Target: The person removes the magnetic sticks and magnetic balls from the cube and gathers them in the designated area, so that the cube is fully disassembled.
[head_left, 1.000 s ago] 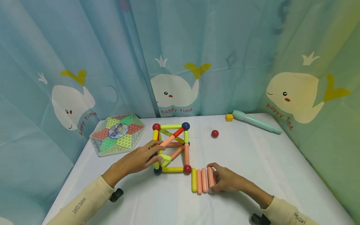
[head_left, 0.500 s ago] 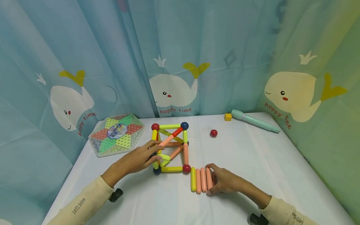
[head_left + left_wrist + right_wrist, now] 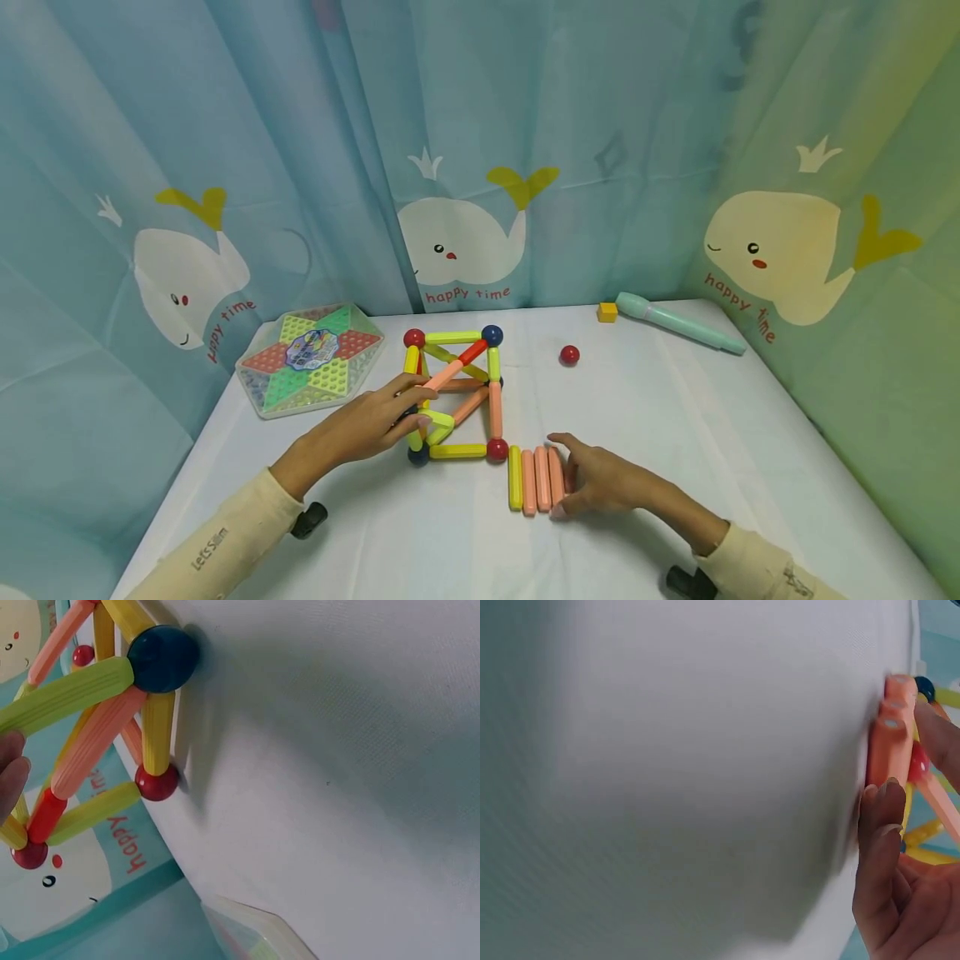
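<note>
A frame of magnetic rods and balls [image 3: 459,451] stands on the white table in the head view, left of centre. My left hand [image 3: 375,417] holds its left side, fingers by an upper pink rod [image 3: 447,375] and thumb by a light green rod [image 3: 438,419]. In the left wrist view, fingertips [image 3: 11,769] touch the light green rod [image 3: 67,694]. One yellow rod [image 3: 515,478] and three pink rods [image 3: 542,479] lie side by side, right of the frame. Around the rightmost pink rod [image 3: 556,475], my right hand [image 3: 596,479] is spread, thumb near its lower end, forefinger just beyond its upper end.
Behind the right hand lies a loose red ball [image 3: 569,356]. A yellow cube [image 3: 607,312] and a mint green pen-shaped tube [image 3: 678,323] are at the back right. A hexagonal star-patterned game board [image 3: 258,367] lies at the left, with the curtain [image 3: 637,233] behind the table.
The rightmost pink rod has moved left against the other rods along with my right hand. Its forefinger has since lifted slightly off the rod's end. My left hand stays on the frame.
</note>
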